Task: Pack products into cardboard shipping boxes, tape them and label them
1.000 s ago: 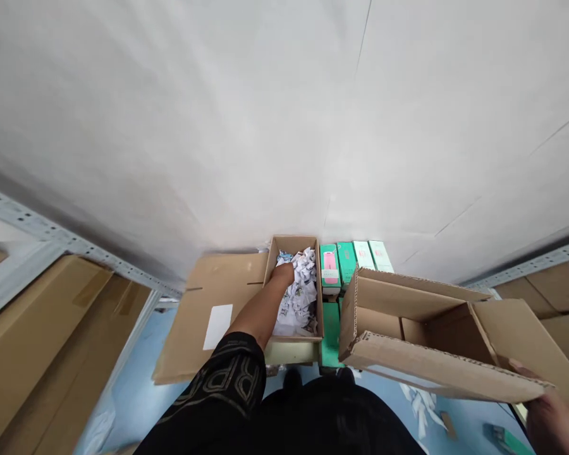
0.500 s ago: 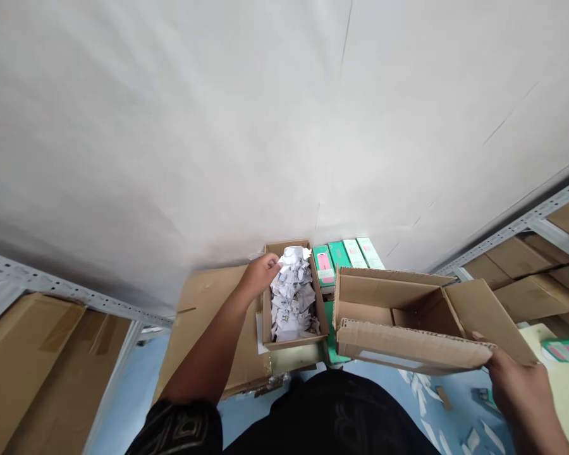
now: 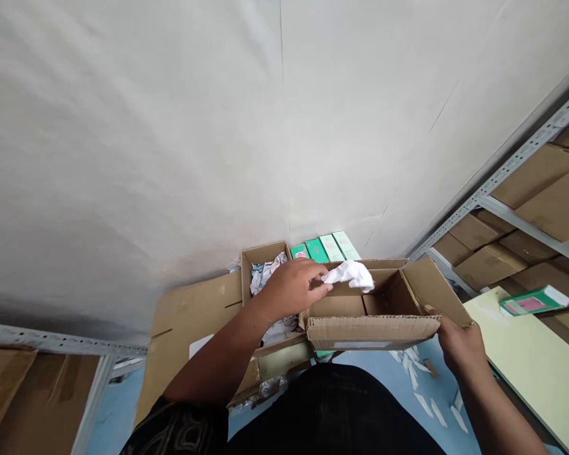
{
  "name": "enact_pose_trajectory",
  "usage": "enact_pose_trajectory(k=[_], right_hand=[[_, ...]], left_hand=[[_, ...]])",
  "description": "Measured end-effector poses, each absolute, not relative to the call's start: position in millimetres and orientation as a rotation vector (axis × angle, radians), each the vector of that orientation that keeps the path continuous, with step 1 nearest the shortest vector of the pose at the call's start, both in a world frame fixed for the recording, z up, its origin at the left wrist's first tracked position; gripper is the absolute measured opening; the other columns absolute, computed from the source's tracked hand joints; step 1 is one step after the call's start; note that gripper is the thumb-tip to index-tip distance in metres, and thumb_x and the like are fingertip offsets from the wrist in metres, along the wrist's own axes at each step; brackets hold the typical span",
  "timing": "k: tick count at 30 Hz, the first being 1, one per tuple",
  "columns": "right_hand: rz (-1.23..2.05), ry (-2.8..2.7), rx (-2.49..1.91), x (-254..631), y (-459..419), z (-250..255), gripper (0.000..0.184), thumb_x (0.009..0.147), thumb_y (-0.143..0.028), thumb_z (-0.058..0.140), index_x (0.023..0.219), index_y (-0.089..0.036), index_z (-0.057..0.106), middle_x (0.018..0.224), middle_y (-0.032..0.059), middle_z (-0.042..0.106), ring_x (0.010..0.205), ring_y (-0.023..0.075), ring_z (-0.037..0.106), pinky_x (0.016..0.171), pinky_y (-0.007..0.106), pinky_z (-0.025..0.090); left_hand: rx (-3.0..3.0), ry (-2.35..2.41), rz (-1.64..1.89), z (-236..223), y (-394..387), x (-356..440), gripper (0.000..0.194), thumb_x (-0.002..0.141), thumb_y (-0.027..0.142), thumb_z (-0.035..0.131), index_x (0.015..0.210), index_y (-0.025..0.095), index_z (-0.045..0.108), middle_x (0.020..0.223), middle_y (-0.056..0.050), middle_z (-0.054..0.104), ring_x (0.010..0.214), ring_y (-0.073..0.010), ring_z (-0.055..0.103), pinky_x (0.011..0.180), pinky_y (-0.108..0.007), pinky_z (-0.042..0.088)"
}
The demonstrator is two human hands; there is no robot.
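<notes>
My left hand (image 3: 296, 284) pinches a piece of crumpled white paper (image 3: 349, 275) and holds it over an open cardboard box (image 3: 374, 332). The inside of that box, as far as it shows, has nothing in it. With my right hand (image 3: 458, 338) I grip the box at its right end, thumb over the edge by a raised flap. Left of it stands a second cardboard box (image 3: 247, 275) filled with crumpled paper (image 3: 267, 272); my left forearm hides part of it.
Several green and pale boxes (image 3: 317, 250) stand by the wall. A flat cardboard sheet (image 3: 184, 316) lies to the left. On the right, a green box (image 3: 533, 302) rests on a pale yellow surface (image 3: 507, 341), near shelves of cartons (image 3: 493, 262). Paper scraps (image 3: 422, 385) litter the blue floor.
My left hand has lifted crumpled paper from the filled box and moved right, over the held box. The held box now sits closer to the filled one. The view has shifted right.
</notes>
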State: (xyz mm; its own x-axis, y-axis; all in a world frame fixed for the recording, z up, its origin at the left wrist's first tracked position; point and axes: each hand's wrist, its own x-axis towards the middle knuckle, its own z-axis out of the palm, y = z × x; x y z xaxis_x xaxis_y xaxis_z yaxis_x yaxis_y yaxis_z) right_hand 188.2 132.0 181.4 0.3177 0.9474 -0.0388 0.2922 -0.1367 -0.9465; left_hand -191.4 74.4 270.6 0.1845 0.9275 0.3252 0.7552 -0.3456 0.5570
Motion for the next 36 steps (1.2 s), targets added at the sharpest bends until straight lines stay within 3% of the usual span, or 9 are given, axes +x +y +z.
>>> enact_pose_trajectory(k=[3, 5, 8, 11, 15, 20, 23, 29, 36], right_hand=[[0.831, -1.109, -1.602, 194, 130, 177, 0.051, 0.063, -0.039, 0.082, 0.106, -0.012, 0.076, 0.091, 0.01, 0.08, 0.092, 0.0306, 0.074, 0.077, 0.036, 0.059], [0.788, -1.055, -1.58, 199, 127, 177, 0.051, 0.063, -0.039, 0.083, 0.105, -0.012, 0.076, 0.091, 0.0096, 0.079, 0.091, 0.0298, 0.073, 0.077, 0.036, 0.058], [0.701, -0.959, -1.588, 208, 120, 182, 0.048, 0.064, -0.04, 0.082, 0.103, -0.013, 0.076, 0.093, 0.0091, 0.079, 0.092, 0.029, 0.072, 0.077, 0.036, 0.058], [0.595, -0.867, -1.637, 220, 111, 190, 0.046, 0.066, -0.042, 0.082, 0.101, -0.013, 0.076, 0.095, 0.0096, 0.079, 0.091, 0.0283, 0.072, 0.076, 0.035, 0.058], [0.513, -0.757, -1.687, 247, 99, 192, 0.048, 0.066, -0.047, 0.083, 0.099, -0.012, 0.075, 0.094, 0.0108, 0.079, 0.09, 0.0287, 0.071, 0.078, 0.036, 0.057], [0.574, -0.778, -1.741, 314, 89, 167, 0.053, 0.076, -0.06, 0.075, 0.1, -0.014, 0.075, 0.089, 0.0097, 0.078, 0.09, 0.0302, 0.071, 0.081, 0.037, 0.056], [0.647, -0.921, -1.642, 370, 86, 149, 0.059, 0.085, -0.068, 0.063, 0.108, -0.016, 0.075, 0.103, 0.0103, 0.079, 0.102, 0.0326, 0.07, 0.091, 0.04, 0.055], [0.806, -0.952, -1.579, 492, 87, 120, 0.06, 0.092, -0.067, 0.058, 0.129, -0.022, 0.071, 0.128, 0.0096, 0.074, 0.122, 0.0346, 0.065, 0.106, 0.044, 0.05], [0.823, -0.754, -1.646, 612, 97, 90, 0.052, 0.085, -0.056, 0.067, 0.127, -0.025, 0.073, 0.131, 0.0067, 0.074, 0.128, 0.0347, 0.062, 0.112, 0.045, 0.046]], left_hand=[[2.11, 1.583, 1.023, 256, 72, -191, 0.025, 0.094, 0.039, 0.065, 0.114, 0.025, 0.072, 0.12, -0.008, 0.07, 0.117, -0.0254, 0.064, 0.092, -0.037, 0.055], [2.001, 1.615, 1.117, 248, 72, -190, 0.039, 0.094, 0.04, 0.064, 0.13, 0.025, 0.065, 0.143, -0.01, 0.058, 0.134, -0.0275, 0.055, 0.095, -0.037, 0.057], [1.894, 1.589, 1.029, 241, 84, -181, 0.067, 0.091, 0.041, 0.067, 0.153, 0.027, 0.046, 0.16, -0.011, 0.044, 0.14, -0.0292, 0.053, 0.1, -0.037, 0.056], [1.817, 1.505, 0.892, 239, 108, -161, 0.076, 0.089, 0.041, 0.069, 0.158, 0.027, 0.04, 0.153, -0.011, 0.056, 0.127, -0.0303, 0.064, 0.097, -0.036, 0.055], [1.752, 1.365, 0.829, 241, 145, -117, 0.061, 0.088, 0.034, 0.064, 0.148, 0.025, 0.054, 0.122, -0.006, 0.076, 0.106, -0.0281, 0.072, 0.087, -0.034, 0.057], [1.759, 1.206, 0.761, 238, 183, -38, 0.058, 0.087, 0.028, 0.056, 0.145, 0.023, 0.058, 0.11, -0.004, 0.077, 0.099, -0.0261, 0.072, 0.085, -0.034, 0.057], [1.745, 1.193, 0.689, 230, 201, 24, 0.061, 0.084, 0.027, 0.056, 0.146, 0.023, 0.057, 0.102, -0.003, 0.078, 0.094, -0.0256, 0.073, 0.083, -0.033, 0.057], [1.846, 1.166, 0.547, 205, 239, 170, 0.066, 0.085, 0.024, 0.052, 0.15, 0.026, 0.053, 0.104, 0.0, 0.078, 0.085, -0.0215, 0.073, 0.076, -0.028, 0.055], [1.979, 1.142, 0.416, 168, 292, 326, 0.069, 0.084, 0.019, 0.051, 0.153, 0.025, 0.051, 0.127, -0.004, 0.075, 0.092, -0.0203, 0.073, 0.083, -0.028, 0.055]])
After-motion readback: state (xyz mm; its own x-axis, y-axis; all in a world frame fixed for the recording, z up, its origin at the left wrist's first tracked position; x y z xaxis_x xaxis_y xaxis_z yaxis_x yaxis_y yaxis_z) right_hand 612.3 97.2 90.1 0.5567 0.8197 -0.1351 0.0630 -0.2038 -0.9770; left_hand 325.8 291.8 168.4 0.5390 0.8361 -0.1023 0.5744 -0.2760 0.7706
